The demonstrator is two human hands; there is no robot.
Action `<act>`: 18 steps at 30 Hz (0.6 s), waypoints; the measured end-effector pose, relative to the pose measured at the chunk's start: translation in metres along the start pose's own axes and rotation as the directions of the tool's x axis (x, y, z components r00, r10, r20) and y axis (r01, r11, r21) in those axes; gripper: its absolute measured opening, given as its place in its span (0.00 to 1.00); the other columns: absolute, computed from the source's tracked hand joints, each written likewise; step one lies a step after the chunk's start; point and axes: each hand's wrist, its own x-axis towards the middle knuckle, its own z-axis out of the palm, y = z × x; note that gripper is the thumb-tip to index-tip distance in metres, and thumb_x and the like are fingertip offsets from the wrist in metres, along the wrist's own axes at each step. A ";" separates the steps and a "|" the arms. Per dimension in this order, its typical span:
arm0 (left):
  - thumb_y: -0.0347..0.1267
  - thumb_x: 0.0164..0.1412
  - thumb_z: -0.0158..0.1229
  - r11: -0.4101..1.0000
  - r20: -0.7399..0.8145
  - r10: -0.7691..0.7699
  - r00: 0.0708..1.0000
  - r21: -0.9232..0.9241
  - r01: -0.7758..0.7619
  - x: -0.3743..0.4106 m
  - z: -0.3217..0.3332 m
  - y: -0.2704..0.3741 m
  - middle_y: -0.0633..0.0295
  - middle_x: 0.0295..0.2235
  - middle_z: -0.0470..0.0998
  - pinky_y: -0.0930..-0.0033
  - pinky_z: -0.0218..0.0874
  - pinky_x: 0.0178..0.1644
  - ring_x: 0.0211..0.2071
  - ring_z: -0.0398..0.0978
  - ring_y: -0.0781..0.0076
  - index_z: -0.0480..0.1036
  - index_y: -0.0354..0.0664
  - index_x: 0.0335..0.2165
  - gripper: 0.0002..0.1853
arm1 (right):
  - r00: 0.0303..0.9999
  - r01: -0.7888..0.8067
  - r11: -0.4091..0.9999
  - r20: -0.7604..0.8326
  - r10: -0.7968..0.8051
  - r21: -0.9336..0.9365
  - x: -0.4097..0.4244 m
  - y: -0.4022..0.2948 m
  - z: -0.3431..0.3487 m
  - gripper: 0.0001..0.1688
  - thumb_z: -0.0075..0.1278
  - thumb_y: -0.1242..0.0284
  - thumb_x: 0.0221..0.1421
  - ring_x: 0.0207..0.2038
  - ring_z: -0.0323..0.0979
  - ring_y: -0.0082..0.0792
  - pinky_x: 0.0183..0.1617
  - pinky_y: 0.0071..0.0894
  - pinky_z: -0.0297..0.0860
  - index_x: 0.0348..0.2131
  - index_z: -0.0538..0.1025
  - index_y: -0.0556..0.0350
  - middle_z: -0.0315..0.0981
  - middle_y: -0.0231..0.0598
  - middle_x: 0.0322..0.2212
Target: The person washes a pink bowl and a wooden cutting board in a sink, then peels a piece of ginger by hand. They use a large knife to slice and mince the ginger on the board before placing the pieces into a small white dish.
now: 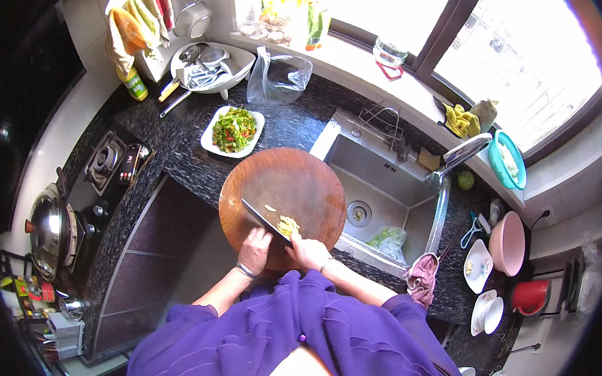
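Observation:
A round wooden cutting board (260,178) lies before me, partly over the sink's left side. My right hand (308,252) grips a kitchen knife (262,217) with a dark blade, which points to the far left across the board. Its handle is hidden in the hand. Beside the blade, near my right fingers, sits a small heap of pale yellow cut pieces (288,225). One loose pale slice (270,208) lies farther off. My left hand (255,249) has bent fingers at the near side of the blade; whether they touch it is unclear.
Beyond the board stands a white dish of cut green and red vegetables (234,130). A steel sink (378,166) at the right contains a bagged green vegetable (387,242). At the left are a gas burner (104,161), a phone (129,163) and a lidded wok (46,231).

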 end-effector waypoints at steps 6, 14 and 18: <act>0.24 0.46 0.48 0.998 -0.020 0.002 1.000 -0.066 -0.004 0.000 -0.010 -0.001 0.52 0.33 0.70 0.61 0.63 0.42 0.37 0.68 0.54 0.71 0.37 0.33 0.12 | 0.999 0.041 0.999 0.034 -0.041 -0.001 -0.002 0.006 -0.020 0.20 0.44 0.60 0.56 0.25 0.73 0.55 0.28 0.51 0.68 0.38 0.63 0.58 0.73 0.53 0.21; 0.24 0.46 0.48 1.000 -0.038 -0.007 0.999 -0.024 0.006 -0.003 -0.002 -0.005 0.50 0.31 0.70 0.60 0.64 0.42 0.37 0.69 0.53 0.70 0.35 0.30 0.09 | 0.997 -0.011 1.000 0.075 0.009 0.023 -0.002 -0.009 -0.008 0.17 0.43 0.63 0.54 0.27 0.74 0.54 0.31 0.51 0.69 0.35 0.64 0.59 0.74 0.55 0.23; 0.24 0.47 0.49 0.998 -0.054 -0.007 0.998 -0.057 0.003 -0.002 -0.004 -0.005 0.51 0.31 0.70 0.60 0.63 0.42 0.37 0.69 0.53 0.70 0.36 0.31 0.09 | 1.000 -0.008 0.999 0.027 0.007 0.038 0.012 0.001 -0.003 0.19 0.45 0.60 0.54 0.27 0.74 0.53 0.31 0.50 0.69 0.36 0.66 0.57 0.74 0.53 0.23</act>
